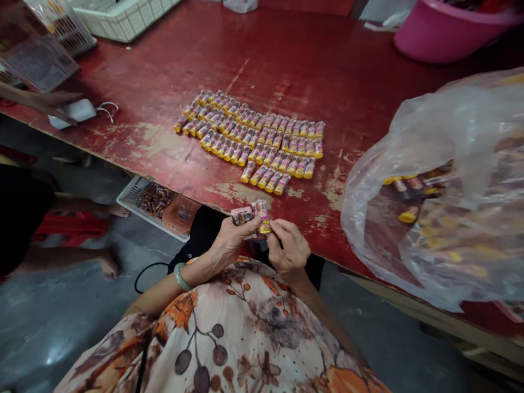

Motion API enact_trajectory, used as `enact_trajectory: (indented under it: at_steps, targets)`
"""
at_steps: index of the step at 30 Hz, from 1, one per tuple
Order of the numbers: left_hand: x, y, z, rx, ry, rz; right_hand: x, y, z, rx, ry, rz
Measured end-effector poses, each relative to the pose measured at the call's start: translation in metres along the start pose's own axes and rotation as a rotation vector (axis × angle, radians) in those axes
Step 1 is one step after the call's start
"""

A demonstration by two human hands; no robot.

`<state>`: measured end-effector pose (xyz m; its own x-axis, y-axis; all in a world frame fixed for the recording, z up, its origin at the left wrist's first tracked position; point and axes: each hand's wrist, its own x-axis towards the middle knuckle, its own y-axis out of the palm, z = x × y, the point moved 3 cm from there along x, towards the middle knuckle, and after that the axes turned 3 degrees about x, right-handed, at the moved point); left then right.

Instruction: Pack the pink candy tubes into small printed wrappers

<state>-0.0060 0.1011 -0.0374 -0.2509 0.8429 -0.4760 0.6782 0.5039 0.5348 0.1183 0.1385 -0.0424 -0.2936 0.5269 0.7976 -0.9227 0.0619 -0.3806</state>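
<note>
- Here's the left hand (231, 240), thumb pressing on a flat, dark-and-pink printed piece (241, 216), fingers curled behind, just off the table's near edge.
- Beside that piece stands a small clear tube with a yellow end and printed wrap (262, 217); the right hand (290, 245) brings thumb and forefinger together at its lower end, though whether they grip it firmly I can't tell.
- Danger spot: tube and printed piece are above the lap, so a slack pinch could drop either one out of reach below.
- On the worn red wooden table (352, 93), matching yellow-ended tubes (273, 181) lie in slanting rows; they look rounded, so a careless knuckle could roll the front ones out of line.
- Over at the right end, a bulging, clear plastic bag (368, 164) reaches the near edge; a tug there might spill its contents.
</note>
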Motion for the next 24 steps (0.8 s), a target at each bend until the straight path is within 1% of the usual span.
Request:
enact_trajectory:
  at_steps: [4,8,11,13,14,16,17,19,21,22,23,24]
  targets:
    - [0.004,-0.002,0.007,0.008,0.004,-0.011,-0.002,0.001,0.002,-0.099,-0.073,-0.001]
    - [0.007,-0.005,0.011,0.012,0.011,-0.014,-0.003,0.002,0.004,-0.189,-0.109,-0.011]
    - [0.01,-0.004,0.012,0.008,0.0,-0.018,-0.004,0.003,0.002,-0.242,-0.11,-0.045]
    - [0.015,-0.001,0.012,0.017,-0.005,-0.007,-0.003,0.003,-0.002,-0.225,-0.076,-0.061]
    - [0.019,0.003,0.013,0.027,-0.005,0.006,-0.003,0.002,-0.007,-0.194,-0.039,-0.068]
    - [0.029,0.013,0.014,0.05,-0.001,0.039,-0.003,-0.002,-0.019,-0.116,0.092,-0.086]
    - [0.035,0.02,0.016,0.058,-0.003,0.067,-0.004,-0.004,-0.028,-0.082,0.181,-0.103]
    - [0.049,0.036,0.021,0.057,-0.033,0.15,-0.009,-0.009,-0.049,-0.051,0.411,-0.166]
    - [0.061,0.049,0.027,0.046,-0.09,0.231,-0.016,-0.015,-0.073,-0.054,0.628,-0.244]
    - [0.066,0.052,0.03,0.04,-0.123,0.245,-0.018,-0.018,-0.086,-0.05,0.704,-0.282]
    - [0.07,0.053,0.031,0.034,-0.153,0.234,-0.017,-0.019,-0.098,-0.05,0.742,-0.274]
    - [0.073,0.052,0.032,0.029,-0.182,0.206,-0.015,-0.018,-0.11,-0.064,0.742,-0.233]
